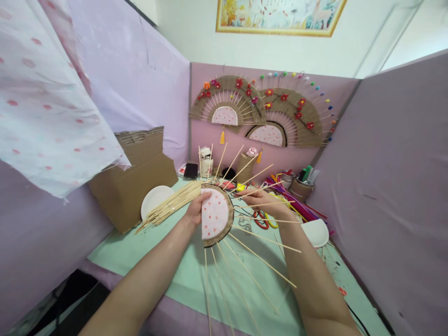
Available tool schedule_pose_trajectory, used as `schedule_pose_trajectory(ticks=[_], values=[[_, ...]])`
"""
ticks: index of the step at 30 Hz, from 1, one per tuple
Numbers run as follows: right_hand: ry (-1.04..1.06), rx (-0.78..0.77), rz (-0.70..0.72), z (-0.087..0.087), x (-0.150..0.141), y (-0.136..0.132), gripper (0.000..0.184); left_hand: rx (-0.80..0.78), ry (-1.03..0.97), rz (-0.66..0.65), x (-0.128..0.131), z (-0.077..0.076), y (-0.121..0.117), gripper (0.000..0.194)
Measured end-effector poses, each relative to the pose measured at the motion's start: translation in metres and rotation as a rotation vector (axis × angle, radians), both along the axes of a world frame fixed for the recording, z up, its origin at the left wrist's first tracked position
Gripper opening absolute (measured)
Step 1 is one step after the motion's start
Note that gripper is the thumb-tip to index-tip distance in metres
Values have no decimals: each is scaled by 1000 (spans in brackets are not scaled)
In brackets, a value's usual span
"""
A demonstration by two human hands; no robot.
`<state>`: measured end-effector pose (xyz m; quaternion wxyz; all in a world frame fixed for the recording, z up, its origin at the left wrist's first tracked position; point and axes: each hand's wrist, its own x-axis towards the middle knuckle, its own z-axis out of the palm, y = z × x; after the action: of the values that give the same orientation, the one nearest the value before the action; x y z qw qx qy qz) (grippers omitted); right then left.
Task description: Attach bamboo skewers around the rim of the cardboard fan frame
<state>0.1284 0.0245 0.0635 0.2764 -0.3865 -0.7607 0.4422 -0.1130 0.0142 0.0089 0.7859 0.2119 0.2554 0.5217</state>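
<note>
Our left hand [199,207] is clamped on the flat edge of the fan [217,219], above the worktop [189,277]. Our right hand [261,199], apart from it, is among the fan's sticks [266,239], its grip unclear. Loose skewers [170,206] lie to the left.

Can't make out any word, label, brand, number or sign. At one o'clock, high on the framed picture [280,16], shows just a faint row of small marks along the top, too tiny to read. At nine o'clock, on the red-and-white packet [181,171], looks too blurred to read.
</note>
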Motion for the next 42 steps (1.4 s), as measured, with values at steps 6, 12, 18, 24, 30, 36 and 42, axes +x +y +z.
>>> schedule_pose_trajectory(ticks=[6,12,18,24,30,36,42], values=[[4,-34,45,-2,7,5,44,-16,43,14,1,4,-3,22],[154,-87,-67,-2,23,11,33,-15,29,-4,4,7,-3,19],[501,-116,-197,8,44,18,31,-28,67,-18,6,6,-3,19],[644,-88,-252,14,51,21,33,-8,72,-135,7,0,-1,17],[676,44,-303,15,57,18,29,-47,103,-131,7,0,1,18],[584,187,-377,16,66,12,27,-45,66,-105,3,2,3,22],[541,31,-337,6,64,20,31,-50,52,35,1,9,2,30]])
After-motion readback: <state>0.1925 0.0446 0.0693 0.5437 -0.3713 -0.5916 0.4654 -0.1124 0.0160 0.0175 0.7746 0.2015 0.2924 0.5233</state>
